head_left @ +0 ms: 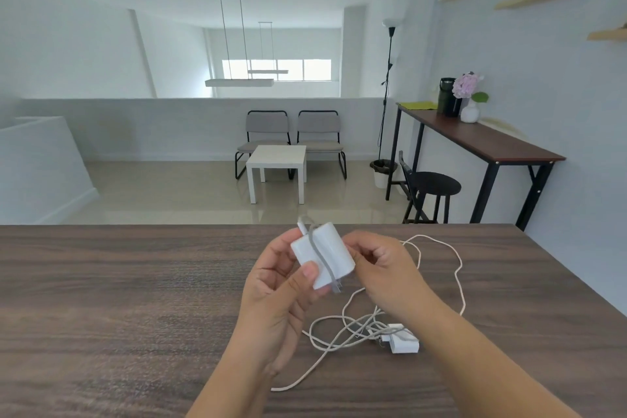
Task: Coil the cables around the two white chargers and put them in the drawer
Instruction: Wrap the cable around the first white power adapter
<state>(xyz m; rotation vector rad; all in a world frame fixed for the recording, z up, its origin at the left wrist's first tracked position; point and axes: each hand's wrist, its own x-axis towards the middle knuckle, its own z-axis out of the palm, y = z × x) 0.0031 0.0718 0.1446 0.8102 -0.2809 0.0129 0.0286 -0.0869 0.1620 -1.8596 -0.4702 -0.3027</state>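
Wood desk (118, 299), tangled cable (342, 326), second charger (403, 341)

Both forearms rise from 6 o'clock and meet mid-frame. The left grip (283, 276) is curled, thumb pressing at 3 o'clock, fingers wrapped behind. The right grip (381, 266) pinches with fingertips curled toward 9 o'clock, its wrist bent.

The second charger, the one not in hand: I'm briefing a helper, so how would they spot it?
On the dark wooden table, look below the right hand. The small white charger lies flat among loose cable loops, unlike the larger charger held up.
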